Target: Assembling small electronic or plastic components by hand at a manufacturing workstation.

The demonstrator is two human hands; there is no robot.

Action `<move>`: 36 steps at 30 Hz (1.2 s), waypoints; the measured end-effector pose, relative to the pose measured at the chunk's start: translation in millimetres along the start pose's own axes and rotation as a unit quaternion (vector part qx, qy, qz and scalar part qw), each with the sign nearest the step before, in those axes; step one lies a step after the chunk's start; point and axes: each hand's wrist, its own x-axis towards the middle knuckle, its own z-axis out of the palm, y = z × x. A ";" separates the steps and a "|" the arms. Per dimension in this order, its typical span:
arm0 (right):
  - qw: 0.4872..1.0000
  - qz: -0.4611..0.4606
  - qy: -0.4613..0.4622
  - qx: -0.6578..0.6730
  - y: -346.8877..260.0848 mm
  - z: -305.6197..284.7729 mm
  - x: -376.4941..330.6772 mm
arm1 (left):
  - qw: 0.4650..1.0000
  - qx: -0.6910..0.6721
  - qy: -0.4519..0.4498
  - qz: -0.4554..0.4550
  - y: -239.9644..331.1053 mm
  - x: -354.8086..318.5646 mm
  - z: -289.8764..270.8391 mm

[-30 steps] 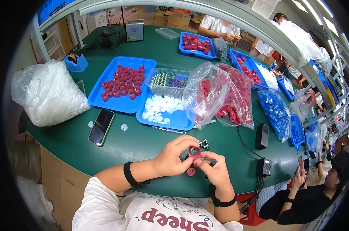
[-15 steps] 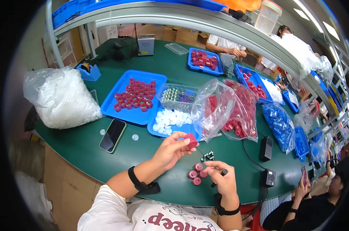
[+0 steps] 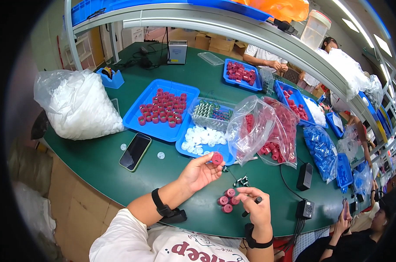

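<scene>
The left hand (image 3: 201,175) pinches one red cup (image 3: 217,158) between thumb and fingers, held up by the near edge of the blue tray (image 3: 225,153). The right hand (image 3: 255,210) curls loosely around a dark pen-like tool (image 3: 258,200), near four red cups (image 3: 224,201) on the bench (image 3: 102,166). The step seems to be handling this single cup; the next move calls for a steady pinch.

Smooth red plastic cap (image 3: 217,158), glossy phone screen (image 3: 135,151)

We hold a round red cap (image 3: 217,159) in our left hand (image 3: 196,175) and a slanted dark tool (image 3: 258,200) in our right hand (image 3: 257,211).
</scene>
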 end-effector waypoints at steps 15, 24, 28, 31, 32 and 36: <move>1.000 -0.008 -0.011 0.002 0.2 2.9 1.9 | 1.000 -0.028 0.001 -0.009 2.4 1.9 -4.6; 1.000 0.015 -0.008 0.013 -5.9 2.1 -1.4 | 0.997 0.061 0.026 0.048 13.2 -3.5 -2.4; 0.999 -0.011 0.022 0.021 -2.4 -12.0 -9.7 | 0.882 0.391 0.055 0.256 52.2 -9.5 8.3; 0.999 -0.014 0.022 0.025 -2.4 -14.7 -10.0 | 0.549 0.719 0.157 0.396 106.2 -1.9 -19.2; 0.999 -0.012 0.027 0.023 -1.5 -14.5 -8.8 | 0.443 0.783 0.177 0.398 123.5 -1.0 -31.2; 0.999 -0.037 0.019 0.024 -11.9 -18.3 -2.2 | 0.262 0.889 0.228 0.299 161.1 8.0 -63.7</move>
